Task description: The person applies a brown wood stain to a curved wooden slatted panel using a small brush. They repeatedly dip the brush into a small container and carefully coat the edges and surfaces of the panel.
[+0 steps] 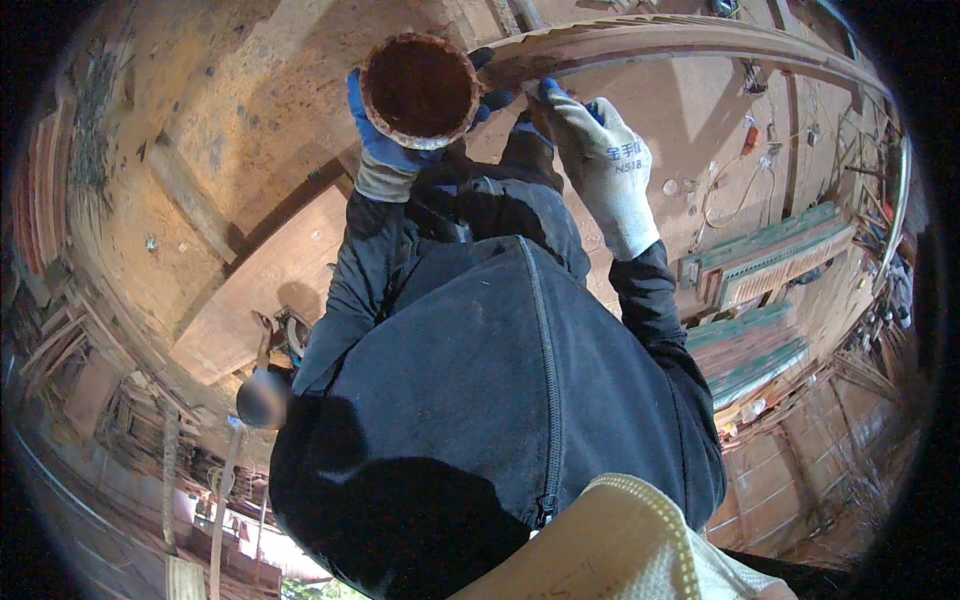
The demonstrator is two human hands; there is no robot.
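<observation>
Looks down over a broad brown floor (300, 70), mottled with darker stains. Wears a dark jacket (440, 330), zipped down the front and filling the middle of the view. Has a long, curved wooden beam (680, 42) stretching across the top, from near the centre out toward the right rim. Has a flat wooden panel (270, 275) lying to the left, beyond the elbow, and slatted green-and-pale pieces (770, 270) laid out to the right. Shows a pale mask (610, 550) at the lower edge, close to the lens.

Grips a round container (408, 138) in the gloved left hand (385, 160) — raised in front of the body, left of the beam's near end, mouth toward the camera. Shows a rough, crusted rim around a dark reddish-brown inside (420, 88); too dim in there to tell a thick filling from a coated wall. Wraps the left fingers around the outside, bent to the curve, partly hidden behind it.

Reaches the gloved right hand (605, 140) up to just below the beam's near end, back of the glove showing. Pinches a small flat piece (531, 95) between the blue-coated right fingers — too little visible to name, and cannot tell whether touching the beam.
</observation>
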